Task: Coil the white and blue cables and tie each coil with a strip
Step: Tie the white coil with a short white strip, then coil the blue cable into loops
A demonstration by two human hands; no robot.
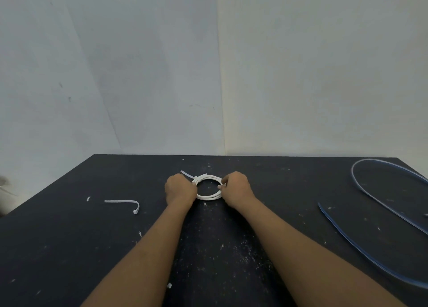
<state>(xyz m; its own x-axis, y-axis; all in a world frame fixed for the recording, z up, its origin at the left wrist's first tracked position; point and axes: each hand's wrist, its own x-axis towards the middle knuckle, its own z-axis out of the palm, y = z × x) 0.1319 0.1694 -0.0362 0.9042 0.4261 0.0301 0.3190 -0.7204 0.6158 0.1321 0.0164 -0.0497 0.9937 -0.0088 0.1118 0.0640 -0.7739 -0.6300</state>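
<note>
— How far along would you say this is?

— About halfway, by my reckoning. The white cable (208, 187) is already wound into a small round coil, lying on the dark surface (69, 249) at the middle, and a pale strip (188, 174) crosses its far-left edge with one end poking out toward the back.

— Tied, then?

— I cannot tell whether that strip is cinched or only looped. The left hand (179, 189) is closed on the coil's left side, right where the strip sits; the right hand (236, 188) pinches the coil's right side. So both grips are narrow and holding the white coil — steadying it, I'd judge, while the tie is finished.

— And the blue one?

— Not started. The blue cable (379, 191) lies loose in a long open loop on the right of the surface, well apart from the hands and running off the edge of view.

— Anything to bind it with?

— A second strip (125, 203) lies to the left, bent at one end, untouched.
</note>
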